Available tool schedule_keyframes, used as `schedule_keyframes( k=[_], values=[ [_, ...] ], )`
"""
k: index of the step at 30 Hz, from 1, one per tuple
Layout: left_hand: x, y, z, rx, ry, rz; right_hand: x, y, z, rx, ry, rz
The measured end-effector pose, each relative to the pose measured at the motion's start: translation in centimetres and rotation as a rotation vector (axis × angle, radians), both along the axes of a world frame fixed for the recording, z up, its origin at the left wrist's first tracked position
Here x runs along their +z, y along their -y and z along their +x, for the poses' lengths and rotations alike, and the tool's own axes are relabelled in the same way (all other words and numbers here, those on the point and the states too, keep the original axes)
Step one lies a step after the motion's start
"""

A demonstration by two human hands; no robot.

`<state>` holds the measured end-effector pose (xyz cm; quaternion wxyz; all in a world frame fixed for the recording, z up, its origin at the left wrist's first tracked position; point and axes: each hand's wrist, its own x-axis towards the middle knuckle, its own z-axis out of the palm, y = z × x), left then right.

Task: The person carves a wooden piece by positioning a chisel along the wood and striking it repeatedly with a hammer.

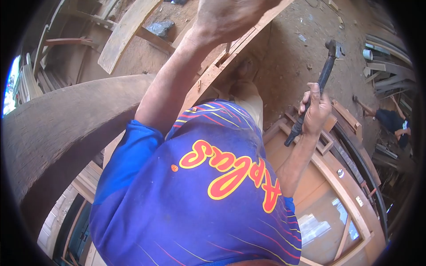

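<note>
My right hand (316,108) is closed around the dark handle of a hammer (327,71), whose metal head points up and away. At the top edge my left hand (233,15) is above a long wooden beam (206,82); its fingers are cut off by the frame, so what they hold is hidden. The beam runs diagonally and has a narrow slot cut in it. A small thin piece (228,47) stands at the slot below my left hand; I cannot make out what it is.
A large curved timber (80,115) fills the left side. Wooden frames with a glazed panel (350,190) lie at the lower right. A pale board (126,35) is at the upper left. Another person (392,122) is at the far right, near stacked wood (390,66).
</note>
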<state>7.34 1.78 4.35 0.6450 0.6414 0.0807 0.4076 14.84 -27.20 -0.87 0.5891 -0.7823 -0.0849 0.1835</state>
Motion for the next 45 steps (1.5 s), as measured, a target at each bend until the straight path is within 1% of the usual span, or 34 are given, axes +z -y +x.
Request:
schedule_keyframes(
  k=[2, 4, 5, 8, 12, 14, 18, 21, 24, 27, 29, 30, 32, 35, 39, 45],
  values=[
    [-0.3, 0.2, -0.4, 0.011, 0.004, -0.01, 0.0, 0.1, -0.8, -0.019, -0.009, 0.008],
    [-0.7, 0.2, -0.4, -0.005, 0.07, -0.02, -0.2, 0.4, -1.2, -0.034, -0.013, 0.018],
    [-0.8, 0.6, -0.5, -0.011, 0.088, -0.087, -0.4, 0.6, -1.4, -0.035, -0.016, 0.019],
    [0.3, 1.4, -1.1, -0.039, 0.042, -0.142, -0.4, 1.1, -2.2, -0.041, -0.015, 0.009],
    [-0.2, 1.7, -1.2, -0.109, 0.07, -0.153, -0.3, 1.7, -2.9, -0.047, -0.001, -0.004],
    [0.3, 1.9, -1.6, -0.127, 0.007, -0.173, -0.4, 2.1, -3.1, -0.053, 0.002, -0.003],
    [0.3, 2.2, -1.7, -0.12, 0.037, -0.149, -0.6, 2.5, -3.4, -0.057, 0.0, -0.007],
    [-0.1, 2.0, -1.8, -0.148, 0.007, -0.165, -0.5, 2.5, -3.8, -0.066, 0.004, -0.025],
    [0.1, 2.3, -2.0, -0.105, 0.025, -0.114, -0.6, 2.6, -4.2, -0.063, -0.01, -0.024],
    [0.7, 2.5, -2.3, -0.113, -0.042, -0.16, -0.8, 2.8, -4.3, -0.066, -0.012, -0.04],
    [0.3, 2.3, -2.0, -0.067, -0.006, -0.075, -0.6, 2.7, -4.4, -0.066, -0.013, -0.049],
    [0.1, 2.2, -2.0, -0.065, -0.007, -0.077, -0.6, 2.6, -4.4, -0.066, -0.014, -0.056],
    [0.0, 2.1, -1.9, -0.086, 0.005, -0.079, -0.7, 2.6, -4.3, -0.066, -0.018, -0.055],
    [1.3, 2.6, -2.5, -0.077, 0.003, -0.112, -0.8, 2.6, -4.3, -0.065, -0.021, -0.053],
    [0.2, 1.8, -2.0, -0.104, -0.028, -0.123, -0.9, 2.4, -4.4, -0.063, -0.024, -0.05],
    [0.6, 1.6, -2.3, -0.121, -0.043, -0.058, -0.3, 1.6, -4.3, -0.033, 0.012, -0.087]
  ],
)
